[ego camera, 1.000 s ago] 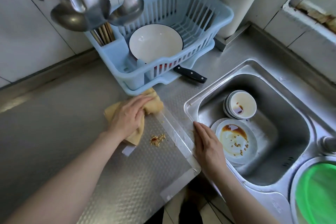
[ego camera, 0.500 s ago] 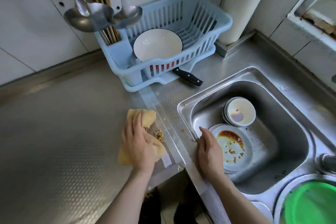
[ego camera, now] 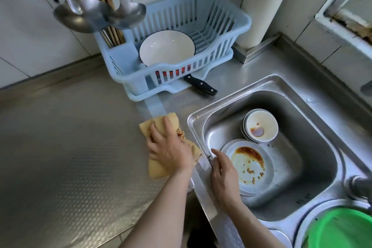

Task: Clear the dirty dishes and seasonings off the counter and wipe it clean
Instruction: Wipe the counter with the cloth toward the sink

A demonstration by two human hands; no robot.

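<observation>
My left hand (ego camera: 167, 148) presses flat on a yellow cloth (ego camera: 155, 165) on the steel counter (ego camera: 66, 147), close to the sink's left rim. A small heap of food crumbs (ego camera: 180, 133) lies at the cloth's right edge, by my fingers. My right hand (ego camera: 222, 171) rests cupped against the inner left rim of the sink (ego camera: 314, 133), fingers together, holding nothing. In the sink lie a sauce-stained white plate (ego camera: 251, 165) and a stack of small stained bowls (ego camera: 260, 126).
A light blue dish rack (ego camera: 227, 24) with a white bowl (ego camera: 167, 48) and chopsticks stands at the back. A black-handled knife (ego camera: 201, 85) pokes out beneath it. Ladles (ego camera: 80, 16) hang from the wall. A green basin (ego camera: 342, 229) fills the second sink, bottom right.
My left hand has dragged the cloth and the crumbs rightwards to the sink's rim. My right hand has stayed at the sink's left edge.
</observation>
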